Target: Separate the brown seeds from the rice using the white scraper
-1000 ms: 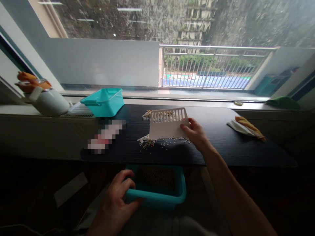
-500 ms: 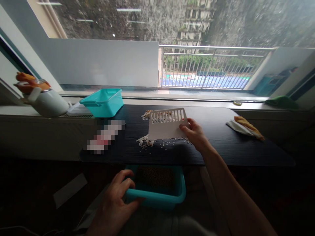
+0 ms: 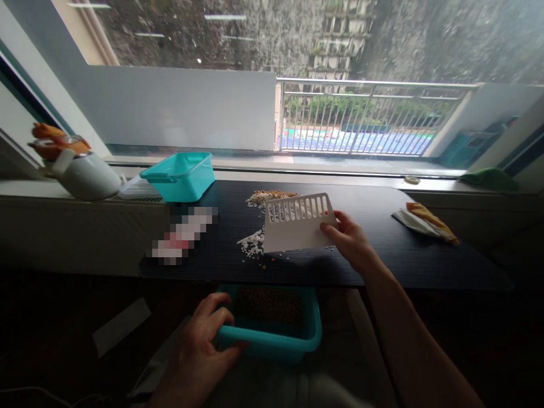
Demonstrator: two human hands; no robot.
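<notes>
My right hand (image 3: 351,241) grips the right edge of a white slotted plastic scraper (image 3: 297,224), standing on edge on the dark table (image 3: 403,255). White grains (image 3: 252,242) lie heaped at the scraper's left end, and a second pile of mixed grains (image 3: 266,196) lies behind it. My left hand (image 3: 199,348) clasps the left rim of a teal basin (image 3: 272,340) held below the table's front edge; brownish grains cover its bottom.
A second teal basin (image 3: 181,175) stands at the table's back left, next to a white pot (image 3: 83,175) on the sill. A blurred-out flat object (image 3: 182,235) lies left of the grains. A yellow and white cloth (image 3: 427,222) rests at the right.
The scraper has slid toward the table's front edge and slightly right, pushing the white grains along. The far pile of grains now shows behind it. My left hand and the basin have stayed put.
</notes>
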